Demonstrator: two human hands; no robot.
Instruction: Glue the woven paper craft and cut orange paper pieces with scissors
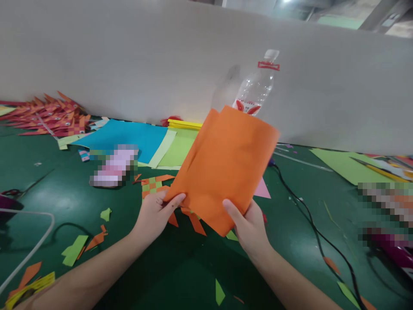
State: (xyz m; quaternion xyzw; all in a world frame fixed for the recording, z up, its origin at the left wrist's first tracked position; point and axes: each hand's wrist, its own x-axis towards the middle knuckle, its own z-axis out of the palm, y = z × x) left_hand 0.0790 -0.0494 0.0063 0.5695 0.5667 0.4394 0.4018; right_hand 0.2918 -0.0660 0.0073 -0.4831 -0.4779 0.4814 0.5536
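Orange paper point(226, 163): standing above and between the two grips, overlapping itself, its lower part resting in both, its top covering the base of a clear bottle point(256, 88) beyond.
Right hand point(250, 224): clasping the paper's lower right part, thumb lying on the near face, fingers wrapping behind.
Left hand point(155, 211): pinching the lower left corner between thumb and fingers, leaving no visible gap.
Checkered woven piece point(151, 186): lying on the table point(176, 275) just beyond the left grip, partly hiding behind hand and paper.
Green scrap point(106, 214): lying left of the left grip, apart from it.
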